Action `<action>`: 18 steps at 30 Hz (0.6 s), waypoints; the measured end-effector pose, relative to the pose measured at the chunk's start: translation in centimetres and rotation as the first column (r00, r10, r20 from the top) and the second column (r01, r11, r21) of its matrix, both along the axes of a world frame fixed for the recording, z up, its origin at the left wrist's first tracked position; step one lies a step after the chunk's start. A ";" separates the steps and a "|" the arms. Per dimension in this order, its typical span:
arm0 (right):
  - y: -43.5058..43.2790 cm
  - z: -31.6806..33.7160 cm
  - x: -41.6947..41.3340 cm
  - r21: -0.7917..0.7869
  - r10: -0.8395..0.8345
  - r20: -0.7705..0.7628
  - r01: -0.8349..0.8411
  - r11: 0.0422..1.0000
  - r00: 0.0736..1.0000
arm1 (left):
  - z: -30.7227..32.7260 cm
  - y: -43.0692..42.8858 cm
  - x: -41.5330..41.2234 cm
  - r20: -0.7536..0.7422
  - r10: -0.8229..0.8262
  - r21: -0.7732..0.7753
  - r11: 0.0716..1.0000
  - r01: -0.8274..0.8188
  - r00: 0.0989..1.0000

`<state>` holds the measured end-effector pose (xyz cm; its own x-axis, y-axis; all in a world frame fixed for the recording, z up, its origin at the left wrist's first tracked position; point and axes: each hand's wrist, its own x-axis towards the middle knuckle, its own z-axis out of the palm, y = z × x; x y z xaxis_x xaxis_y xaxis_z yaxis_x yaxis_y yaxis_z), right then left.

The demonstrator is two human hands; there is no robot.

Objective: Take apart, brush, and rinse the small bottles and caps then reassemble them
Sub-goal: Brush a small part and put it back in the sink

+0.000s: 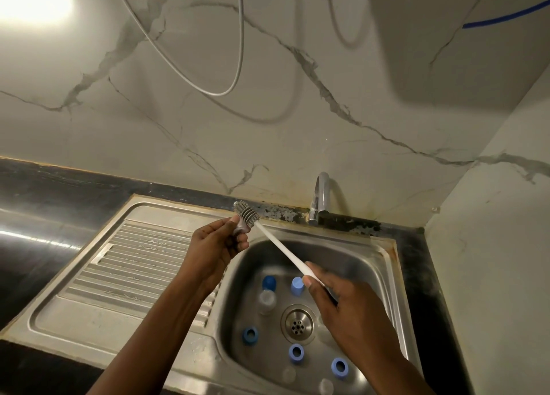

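Note:
A bottle brush with a long white handle (279,250) and a grey bristle head (244,212) is held above the sink's back left corner. My right hand (342,311) grips the end of the handle. My left hand (215,247) pinches the lower part of the bristle head; I cannot tell if something small sits between its fingers. In the sink basin (366,263) lie a clear small bottle (267,298) with a dark blue cap (268,282), a light blue cap (297,286), and three blue caps with their open sides up (250,335) (296,353) (340,367). Two more clear bottles (288,375) (326,386) rest near the front wall.
The drain (298,323) is in the middle of the basin. A chrome faucet (320,198) stands behind the sink, with no water running. A ribbed steel drainboard (134,260) lies to the left, with dark countertop (44,192) around it. A marble wall rises at the back and right.

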<state>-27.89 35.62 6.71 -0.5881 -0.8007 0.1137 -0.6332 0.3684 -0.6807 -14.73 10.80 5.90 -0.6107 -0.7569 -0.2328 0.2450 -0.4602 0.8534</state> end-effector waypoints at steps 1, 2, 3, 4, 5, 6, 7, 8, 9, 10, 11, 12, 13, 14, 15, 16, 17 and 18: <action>-0.1 0.0 -0.1 0.001 -0.002 -0.003 0.002 1.000 1.000 | 0.1 0.0 0.0 0.001 -0.003 0.014 1.000 0.003 1.000; -0.2 0.0 -0.2 0.003 -0.006 -0.004 0.006 1.000 1.000 | 0.1 0.0 0.0 0.003 -0.007 0.028 1.000 0.007 1.000; -0.2 -0.1 -0.3 0.007 -0.006 -0.005 0.006 1.000 1.000 | 0.1 0.0 0.0 0.005 -0.017 0.039 0.999 0.017 1.000; -0.2 -0.1 -0.3 0.009 -0.003 -0.003 0.003 1.000 1.000 | 0.1 0.2 -0.1 0.007 -0.033 0.045 0.998 0.032 0.999; -0.2 -0.2 -0.3 0.009 0.004 0.003 -0.004 1.000 1.000 | 0.1 0.4 -0.2 0.007 -0.045 0.047 0.998 0.045 0.999; -0.3 -0.3 -0.3 0.007 0.013 0.011 -0.013 1.000 1.000 | 0.0 0.6 -0.2 0.003 -0.050 0.050 0.997 0.050 0.999; -0.3 -0.4 -0.2 0.006 0.022 0.020 -0.022 1.000 1.000 | -0.1 0.7 -0.3 -0.004 -0.046 0.057 0.997 0.046 0.999; -0.3 -0.5 -0.2 0.005 0.028 0.031 -0.028 1.000 0.999 | -0.2 0.7 -0.3 -0.006 -0.036 0.066 0.997 0.036 0.999; -0.3 -0.6 -0.2 0.004 0.027 0.041 -0.028 1.000 0.999 | -0.2 0.7 -0.2 -0.007 -0.023 0.076 0.997 0.023 1.000; -0.1 -0.7 -0.3 0.000 0.023 0.047 -0.023 1.000 0.999 | -0.2 0.5 0.0 -0.007 -0.007 0.088 0.996 0.007 1.000; 0.1 -0.9 -0.3 0.001 0.020 0.047 -0.020 1.000 0.999 | -0.1 0.4 0.1 -0.009 0.017 0.101 0.995 -0.016 1.000; 0.3 -0.9 -0.3 0.007 0.022 0.039 -0.023 1.000 0.999 | -0.1 0.2 0.3 -0.008 0.046 0.112 0.993 -0.045 0.999; 0.6 -1.0 -0.2 0.016 0.030 0.030 -0.030 0.999 0.999 | 0.0 -0.1 0.4 0.000 0.076 0.116 0.990 -0.075 0.997; 0.8 -1.0 0.1 0.017 0.038 0.025 -0.039 0.999 0.999 | 0.1 -0.2 0.6 0.015 0.097 0.108 0.989 -0.098 0.995; 1.0 -0.9 0.3 0.016 0.044 0.025 -0.044 0.999 0.999 | 0.1 -0.2 0.6 0.033 0.107 0.092 0.990 -0.110 0.994; 1.0 -0.9 0.5 0.013 0.042 0.029 -0.042 0.999 0.999 | 0.1 -0.1 0.7 0.052 0.106 0.074 0.991 -0.110 0.993; 0.8 -0.7 0.6 0.011 0.037 0.032 -0.037 0.999 0.999 | 0.2 0.2 0.6 0.067 0.100 0.057 0.993 -0.103 0.993; 0.5 -0.6 0.6 0.007 0.031 0.034 -0.031 0.999 0.999 | 0.2 0.5 0.4 0.078 0.091 0.039 0.995 -0.094 0.993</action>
